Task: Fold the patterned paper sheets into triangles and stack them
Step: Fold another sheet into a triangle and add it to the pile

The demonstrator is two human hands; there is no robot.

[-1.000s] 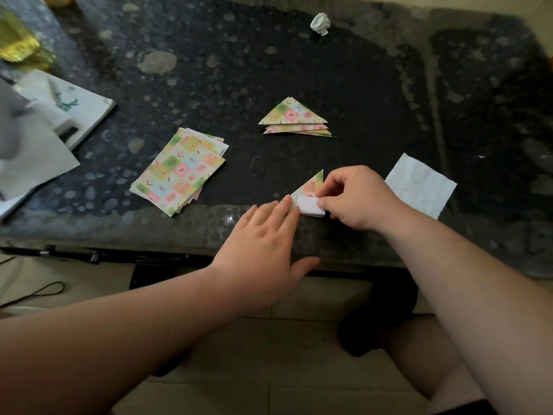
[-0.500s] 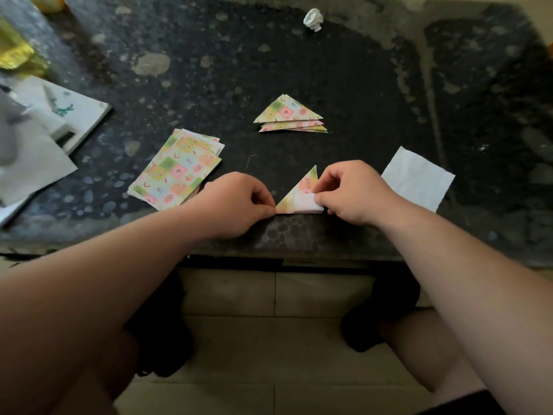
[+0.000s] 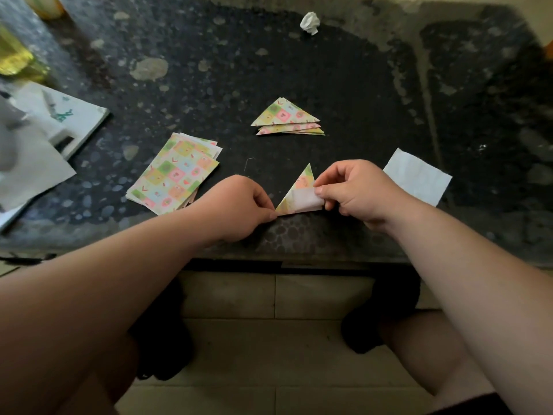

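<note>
left hand (image 3: 239,205), flat a second ago, now pinches the left corner of the half-folded sheet (image 3: 299,193); right hand (image 3: 356,190) pinches its white flap, on the bench (image 3: 329,85) just nearer than the triangle stack (image 3: 286,117)

Desk (image 3: 329,70): dark speckled stone-look top with pale blotches scattered over it, plus a worn lighter band along the far edge and down the right side. Near edge shows a glossy pebble pattern. Floor (image 3: 299,339) below: beige tiles, dark grout lines. Light is dim, with a soft sheen on the desk's far left. Clutter: crumpled white paper ball (image 3: 310,23) near the far edge, plain white sheet (image 3: 417,176) at right, white booklet (image 3: 74,115) with green print at left, blurred yellow object (image 3: 15,55) in the far left corner.
</note>
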